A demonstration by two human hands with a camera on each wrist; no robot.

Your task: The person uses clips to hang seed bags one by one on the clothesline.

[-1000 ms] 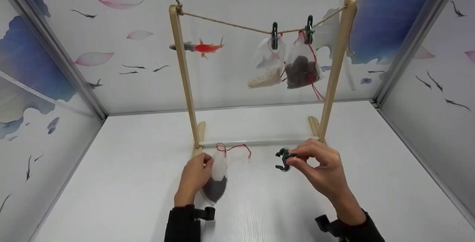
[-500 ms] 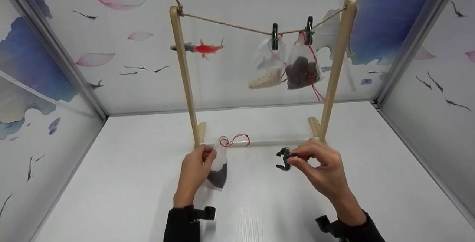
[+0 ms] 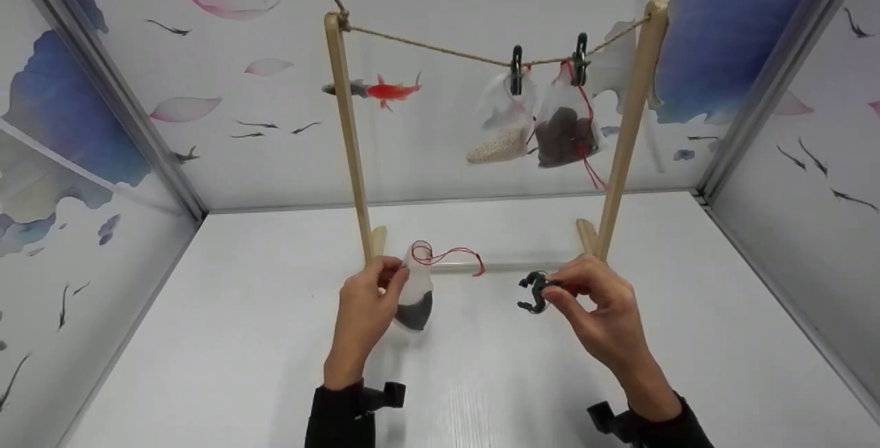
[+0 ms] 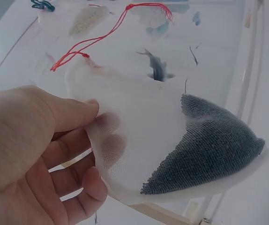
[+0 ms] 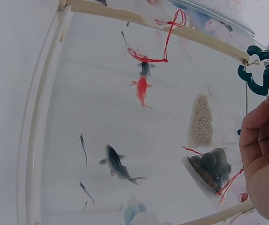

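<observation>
My left hand [image 3: 371,304] pinches the side edge of a white mesh drawstring bag [image 4: 130,112] between thumb and fingers. Dark, fine grains [image 4: 209,150] fill its lower part, and a red drawstring [image 3: 450,253] trails from its top to the right. In my right hand [image 3: 601,317] a dark green plastic clip [image 3: 535,292] is pinched by thumb and fingertips, its curved prongs pointing left. Both hands are in front of a wooden frame, above the white table. The right wrist view shows the clip [image 5: 261,70] at its right edge.
A twine line [image 3: 426,45] sags between two wooden posts [image 3: 350,139]. On its right half hang a bag of pale grains [image 3: 498,146] and a bag of dark lumps [image 3: 567,135], each held by a dark clip. A white rod [image 3: 509,267] joins the frame's feet.
My left hand has lifted the bag up and slightly right, so its bottom is higher and its drawstring stretches further right. The right hand with the clip has barely moved.
</observation>
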